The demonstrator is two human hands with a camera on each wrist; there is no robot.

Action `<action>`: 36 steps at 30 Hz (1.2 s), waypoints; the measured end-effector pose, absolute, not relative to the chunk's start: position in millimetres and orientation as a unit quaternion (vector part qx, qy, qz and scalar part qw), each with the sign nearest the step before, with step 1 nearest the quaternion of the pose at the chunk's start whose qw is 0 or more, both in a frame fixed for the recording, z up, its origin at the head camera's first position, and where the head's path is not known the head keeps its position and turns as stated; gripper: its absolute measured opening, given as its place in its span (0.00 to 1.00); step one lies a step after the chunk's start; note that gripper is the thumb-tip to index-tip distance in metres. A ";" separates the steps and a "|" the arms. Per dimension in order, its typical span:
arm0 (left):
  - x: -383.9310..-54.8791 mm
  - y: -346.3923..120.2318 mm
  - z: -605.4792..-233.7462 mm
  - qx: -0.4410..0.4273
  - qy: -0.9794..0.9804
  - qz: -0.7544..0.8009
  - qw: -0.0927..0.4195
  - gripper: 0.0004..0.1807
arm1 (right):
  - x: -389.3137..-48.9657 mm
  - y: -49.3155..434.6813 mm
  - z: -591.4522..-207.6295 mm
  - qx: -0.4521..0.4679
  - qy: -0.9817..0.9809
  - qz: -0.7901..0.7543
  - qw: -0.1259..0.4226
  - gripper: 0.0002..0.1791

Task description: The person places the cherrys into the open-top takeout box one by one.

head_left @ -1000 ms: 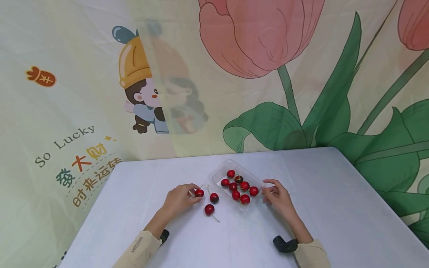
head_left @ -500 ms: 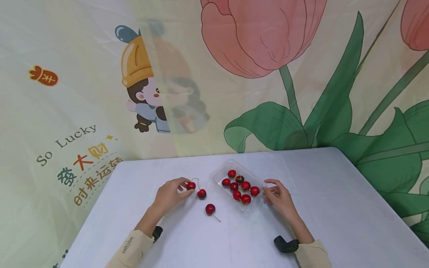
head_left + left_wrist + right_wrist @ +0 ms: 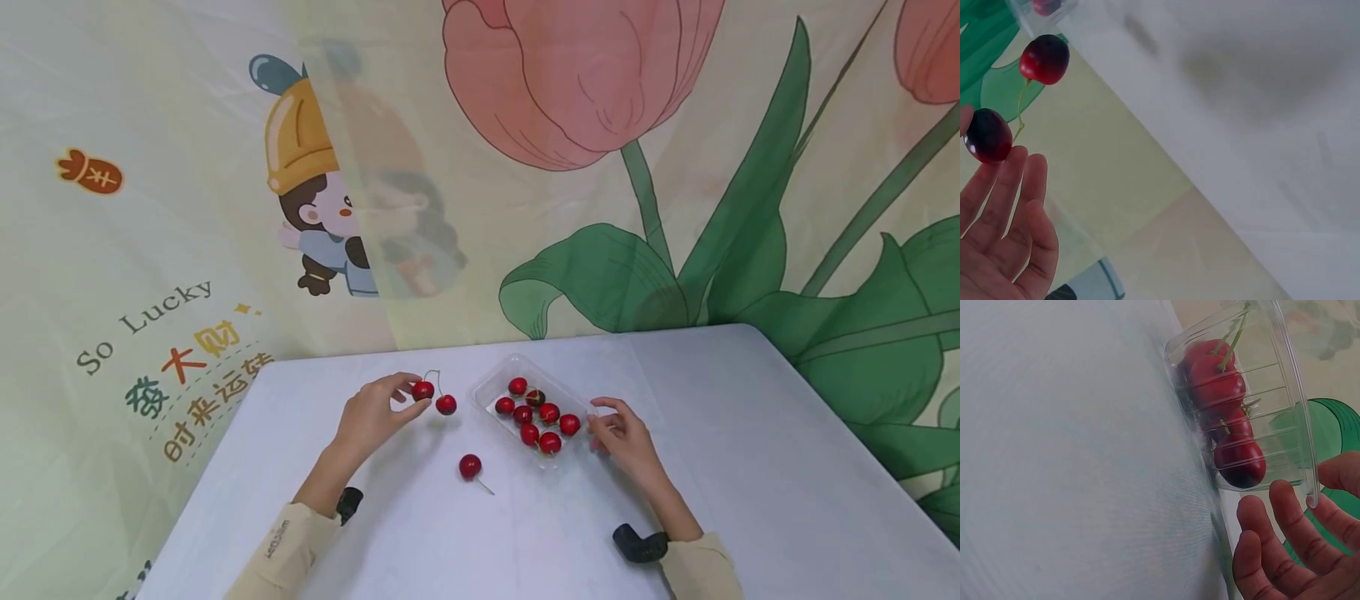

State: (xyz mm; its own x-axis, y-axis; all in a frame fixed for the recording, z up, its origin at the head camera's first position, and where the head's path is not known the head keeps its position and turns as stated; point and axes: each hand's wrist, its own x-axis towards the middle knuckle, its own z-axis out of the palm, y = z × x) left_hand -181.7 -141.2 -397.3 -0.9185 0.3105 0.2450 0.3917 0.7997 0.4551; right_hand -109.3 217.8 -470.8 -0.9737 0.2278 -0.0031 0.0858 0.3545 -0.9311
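Between thumb and fingertips my left hand (image 3: 372, 415) pinches a cherry (image 3: 423, 391), raised off the table. A second cherry (image 3: 446, 405) dangles from it by their joined stems; both cherries show dark red in the left wrist view, the held cherry (image 3: 989, 135) at the fingertips. My right hand (image 3: 621, 433) grips the right corner of a clear plastic box (image 3: 489, 385) by its rim, thumb and fingers on either side in the right wrist view. Several red cherries (image 3: 549, 413) lie inside the box. A single cherry (image 3: 470, 467) with its stem rests on the table before the box.
The table (image 3: 697, 392) has a white cover and its far edge meets a printed cloth backdrop (image 3: 420, 125) with tulips and a cartoon figure. Black wrist devices (image 3: 640, 544) sit at both sleeves.
My left hand has lifted the joined pair of cherries off the table and moved it left and away from me. The right hand has stayed at the box.
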 end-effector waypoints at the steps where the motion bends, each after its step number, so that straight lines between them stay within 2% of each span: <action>1: -182.2 -139.4 -395.0 -0.187 -0.945 -0.256 0.083 0.24 | -109.7 217.7 -470.3 -0.097 -0.821 0.559 0.063 0.18; 18: -185.9 -101.8 -375.4 -0.228 -0.936 -0.250 0.095 0.24 | -109.9 217.6 -469.1 -0.098 -0.822 0.557 0.064 0.18; 28: -191.1 -82.0 -382.8 -0.253 -0.933 -0.251 0.052 0.22 | -109.5 216.5 -471.0 -0.103 -0.822 0.557 0.062 0.18; 36: -196.0 -73.0 -391.8 -0.266 -0.934 -0.235 0.036 0.21 | -110.5 217.0 -472.0 -0.100 -0.820 0.560 0.068 0.18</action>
